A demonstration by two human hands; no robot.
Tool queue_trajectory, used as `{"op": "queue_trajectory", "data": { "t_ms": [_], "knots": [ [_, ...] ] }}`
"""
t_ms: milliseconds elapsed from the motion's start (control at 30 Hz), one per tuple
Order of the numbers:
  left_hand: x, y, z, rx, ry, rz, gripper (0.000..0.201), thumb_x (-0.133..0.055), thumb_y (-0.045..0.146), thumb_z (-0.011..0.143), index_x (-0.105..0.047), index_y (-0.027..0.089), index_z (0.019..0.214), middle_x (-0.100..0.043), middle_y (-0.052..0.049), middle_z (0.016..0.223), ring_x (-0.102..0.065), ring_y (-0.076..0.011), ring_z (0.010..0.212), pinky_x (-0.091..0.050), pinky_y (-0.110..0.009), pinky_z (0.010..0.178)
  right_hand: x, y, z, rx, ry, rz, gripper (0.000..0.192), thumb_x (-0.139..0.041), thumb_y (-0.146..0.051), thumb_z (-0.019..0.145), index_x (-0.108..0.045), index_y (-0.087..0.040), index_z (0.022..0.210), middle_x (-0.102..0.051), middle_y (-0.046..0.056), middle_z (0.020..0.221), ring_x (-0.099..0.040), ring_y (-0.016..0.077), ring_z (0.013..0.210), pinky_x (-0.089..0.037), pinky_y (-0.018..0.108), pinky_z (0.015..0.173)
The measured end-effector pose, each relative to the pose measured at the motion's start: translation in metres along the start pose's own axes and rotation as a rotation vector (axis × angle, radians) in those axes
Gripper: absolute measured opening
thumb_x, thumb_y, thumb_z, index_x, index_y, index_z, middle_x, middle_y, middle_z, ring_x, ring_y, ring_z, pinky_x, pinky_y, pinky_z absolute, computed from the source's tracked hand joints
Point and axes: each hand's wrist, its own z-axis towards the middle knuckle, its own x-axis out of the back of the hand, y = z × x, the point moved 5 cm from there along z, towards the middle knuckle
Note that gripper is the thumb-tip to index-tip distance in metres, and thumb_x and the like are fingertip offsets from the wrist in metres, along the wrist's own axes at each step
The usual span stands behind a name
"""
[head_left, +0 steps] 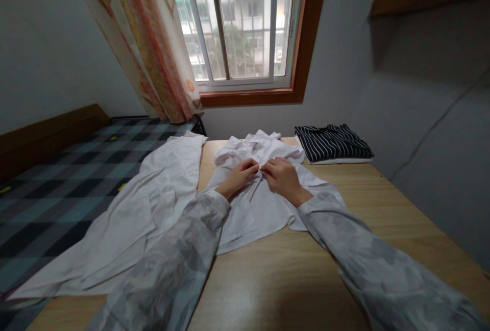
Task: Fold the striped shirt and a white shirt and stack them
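Note:
A white shirt (264, 208) lies spread on the wooden table, its collar end toward the window and its cloth bunched around the middle. My left hand (245, 172) pinches the front of this shirt from the left side. Close beside it, my right hand (281, 174) pinches the same front strip from the right, the fingertips of both hands nearly meeting. Whether a button sits between the fingers is too small to make out. Grey patterned sleeves cover both my forearms.
Left of the shirt, another white garment (153, 203) lies partly over the table edge and the checked bed (76, 183). Folded black-and-white striped clothing (331, 142) rests on a white piece at the far right. The table (245, 290) reaches toward the wall below a window (245, 25).

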Motion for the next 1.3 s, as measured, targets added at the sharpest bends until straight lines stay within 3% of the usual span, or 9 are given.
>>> {"op": "queue_trajectory", "data": {
  "t_ms": [100, 233, 433, 500, 600, 700, 900, 1100, 1300],
  "knots": [
    [0.000, -0.001, 0.000, 0.014, -0.024, -0.041, 0.030, -0.073, 0.048, 0.087, -0.064, 0.021, 0.076, -0.063, 0.001, 0.074, -0.057, -0.0168, 0.075, -0.051, -0.030, 0.077, -0.001, -0.002, 0.000, 0.044, -0.010, -0.021, 0.018, -0.060, -0.017, 0.104, -0.077, -0.024, 0.104, -0.079, 0.009, 0.108, -0.068, 0.0287, 0.105, -0.039, 0.044, 0.119],
    [-0.001, -0.004, -0.001, 0.013, 0.006, -0.036, 0.029, -0.073, 0.047, 0.088, -0.066, 0.021, 0.080, -0.065, 0.000, 0.078, -0.058, -0.0169, 0.078, -0.050, -0.031, 0.079, -0.002, 0.003, -0.001, -0.009, 0.015, 0.069, 0.023, -0.053, -0.018, 0.109, -0.075, -0.024, 0.110, -0.082, 0.008, 0.112, -0.071, 0.0265, 0.108, -0.039, 0.044, 0.122],
    [0.014, -0.017, 0.007, 0.058, 0.288, -0.023, 0.030, -0.070, 0.049, 0.088, -0.062, 0.022, 0.078, -0.063, 0.000, 0.075, -0.056, -0.0171, 0.075, -0.048, -0.031, 0.075, 0.000, -0.001, -0.003, 0.014, -0.041, 0.057, 0.036, -0.061, -0.027, 0.106, -0.068, -0.018, 0.140, -0.077, 0.016, 0.135, -0.070, 0.0312, 0.124, -0.044, 0.046, 0.117],
    [0.022, -0.019, 0.008, 0.092, 0.335, -0.020, 0.034, -0.073, 0.054, 0.086, -0.065, 0.021, 0.081, -0.066, -0.001, 0.077, -0.059, -0.0172, 0.075, -0.049, -0.031, 0.073, 0.002, -0.004, -0.003, 0.039, -0.117, -0.024, 0.040, -0.070, -0.031, 0.101, -0.070, -0.016, 0.138, -0.077, 0.019, 0.134, -0.070, 0.0338, 0.121, -0.049, 0.045, 0.109],
    [0.029, -0.015, 0.009, 0.116, 0.174, 0.063, 0.041, -0.081, 0.059, 0.081, -0.071, 0.020, 0.086, -0.071, -0.003, 0.079, -0.063, -0.0183, 0.073, -0.049, -0.030, 0.068, 0.012, 0.003, -0.001, -0.008, -0.210, -0.114, 0.024, -0.077, -0.035, 0.096, -0.078, -0.019, 0.114, -0.081, 0.018, 0.114, -0.074, 0.0331, 0.105, -0.053, 0.040, 0.095],
    [0.042, -0.001, 0.005, 0.107, -0.003, 0.328, 0.046, -0.093, 0.060, 0.069, -0.074, 0.022, 0.085, -0.070, -0.002, 0.074, -0.061, -0.0183, 0.066, -0.044, -0.029, 0.060, 0.031, 0.019, 0.001, -0.096, -0.254, -0.107, 0.019, -0.083, -0.041, 0.090, -0.078, -0.023, 0.094, -0.081, 0.012, 0.093, -0.075, 0.0292, 0.086, -0.052, 0.036, 0.081],
    [0.057, 0.015, -0.005, 0.123, -0.292, 0.784, 0.035, -0.095, 0.050, 0.064, -0.070, 0.025, 0.063, -0.064, 0.001, 0.056, -0.047, -0.0144, 0.049, -0.028, -0.029, 0.053, 0.046, 0.039, -0.007, -0.139, -0.476, -0.048, 0.022, -0.093, -0.030, 0.075, -0.082, -0.027, 0.094, -0.077, 0.003, 0.076, -0.068, 0.0212, 0.063, -0.041, 0.032, 0.062],
    [0.047, 0.019, -0.012, 0.115, -0.194, 0.830, 0.042, -0.102, 0.047, 0.052, -0.066, 0.027, 0.062, -0.058, 0.002, 0.053, -0.051, -0.0173, 0.050, -0.033, -0.030, 0.058, 0.033, 0.027, -0.013, -0.122, -0.484, 0.012, 0.019, -0.089, -0.025, 0.076, -0.082, -0.028, 0.093, -0.078, 0.002, 0.077, -0.067, 0.0197, 0.061, -0.042, 0.032, 0.061],
    [0.042, 0.017, -0.011, 0.074, -0.274, 0.864, 0.025, -0.093, 0.031, 0.066, -0.072, 0.025, 0.078, -0.069, -0.002, 0.075, -0.055, -0.0186, 0.059, -0.035, -0.031, 0.061, 0.022, 0.024, -0.010, -0.021, -0.434, 0.118, 0.023, -0.081, -0.018, 0.082, -0.086, -0.028, 0.102, -0.083, 0.005, 0.094, -0.075, 0.0236, 0.082, -0.053, 0.031, 0.075]
  ]
}}
